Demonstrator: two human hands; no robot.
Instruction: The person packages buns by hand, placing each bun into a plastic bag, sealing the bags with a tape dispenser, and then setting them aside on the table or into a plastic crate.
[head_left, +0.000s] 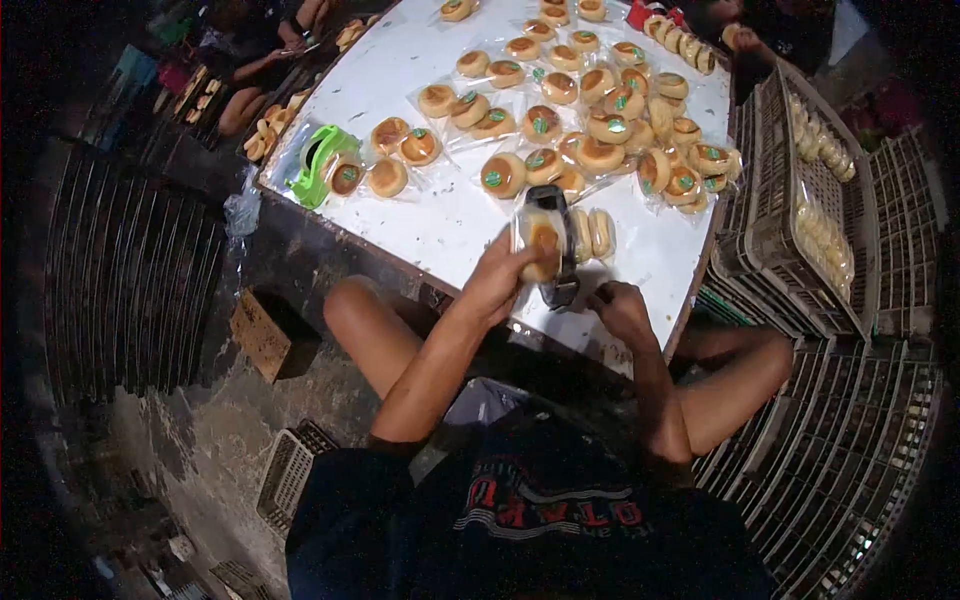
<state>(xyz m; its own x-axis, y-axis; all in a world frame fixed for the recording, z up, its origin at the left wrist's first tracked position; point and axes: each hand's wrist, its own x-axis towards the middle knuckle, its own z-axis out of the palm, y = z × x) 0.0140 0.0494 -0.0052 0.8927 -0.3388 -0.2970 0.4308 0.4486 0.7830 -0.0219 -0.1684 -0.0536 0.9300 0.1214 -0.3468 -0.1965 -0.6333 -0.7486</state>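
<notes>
My left hand (495,282) grips a round browned bun (540,250) in a clear plastic bag, thumb across its front. The bun overlaps a black tape dispenser (562,290) at the table's near edge. My right hand (625,315) is just right of the dispenser, fingers curled together low over the table; what they hold, if anything, is hidden. Pale, long bun pieces (600,234) lie just behind the dispenser. Farther back, many bagged round buns (600,152) with green stickers are heaped on the white table (430,235).
A green tape dispenser (322,165) stands at the table's left edge. Stacked plastic crates (770,220) with bagged bread rise close on the right. A cardboard box (262,335) sits on the floor at left. Other people are at work beyond the table, one hand (742,38) at the far right.
</notes>
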